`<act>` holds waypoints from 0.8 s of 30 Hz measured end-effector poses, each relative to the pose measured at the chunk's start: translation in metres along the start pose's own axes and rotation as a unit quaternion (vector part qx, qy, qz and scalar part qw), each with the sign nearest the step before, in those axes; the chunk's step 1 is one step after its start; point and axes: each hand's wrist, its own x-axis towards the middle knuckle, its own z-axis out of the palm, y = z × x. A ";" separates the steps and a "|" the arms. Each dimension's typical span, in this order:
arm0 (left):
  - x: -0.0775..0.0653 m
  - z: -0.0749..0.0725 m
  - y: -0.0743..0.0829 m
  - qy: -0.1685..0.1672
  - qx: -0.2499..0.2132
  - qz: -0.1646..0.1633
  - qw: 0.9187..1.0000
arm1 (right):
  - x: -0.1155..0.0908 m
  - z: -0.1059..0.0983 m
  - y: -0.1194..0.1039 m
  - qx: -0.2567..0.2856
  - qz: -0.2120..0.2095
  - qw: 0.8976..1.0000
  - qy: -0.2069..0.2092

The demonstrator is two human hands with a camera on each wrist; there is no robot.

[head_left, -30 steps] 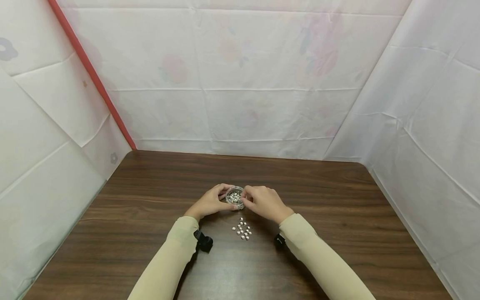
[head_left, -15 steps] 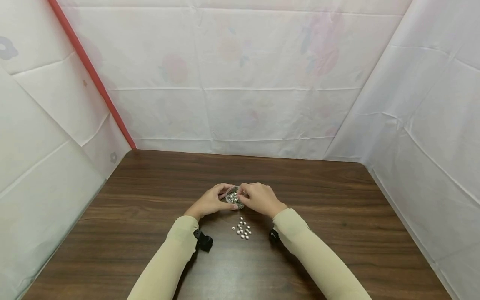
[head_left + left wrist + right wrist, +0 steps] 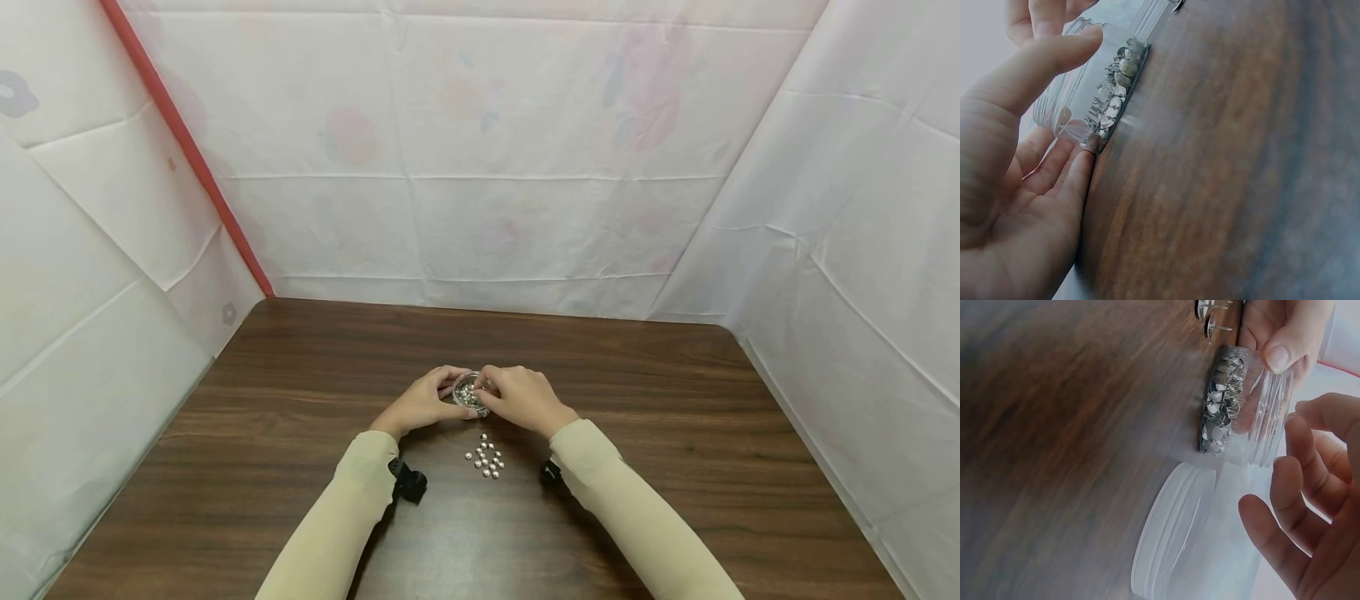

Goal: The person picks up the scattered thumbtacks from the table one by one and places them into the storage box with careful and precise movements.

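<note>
A clear jar [image 3: 1263,422] with a threaded neck stands uncapped on the table, with many metal thumbtacks [image 3: 1217,406] in its lower part. My left hand [image 3: 420,404] grips the jar from the left side, its thumb across the near wall and its fingers behind. Over the mouth of the jar, my right hand [image 3: 525,400] has its thumb and index fingertips bent together at the rim. In the right wrist view its other fingers are loosely bent beside the neck. Whether the fingertips pinch a tack is hidden. Several loose thumbtacks [image 3: 483,456] lie on the table in front of the jar.
A clear round lid [image 3: 1169,534] rests on the table close to the jar, hidden from the head view. The dark wood table [image 3: 300,375] is enclosed by white sheets [image 3: 525,233], with a red strip [image 3: 187,146] at the left corner.
My right hand has shifted left and slightly up over the jar's mouth, mostly in the first half second. The left hand and jar stay put, and the loose tacks look the same.
</note>
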 end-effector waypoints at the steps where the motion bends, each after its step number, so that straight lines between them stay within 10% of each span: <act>1: 0.000 0.000 0.000 0.001 0.002 -0.001 1.000 | -0.002 0.000 0.000 0.000 -0.002 1.000 0.001; 24: 0.000 0.000 0.000 0.002 -0.021 0.009 1.000 | -0.031 -0.008 0.005 -0.023 -0.021 0.999 -0.027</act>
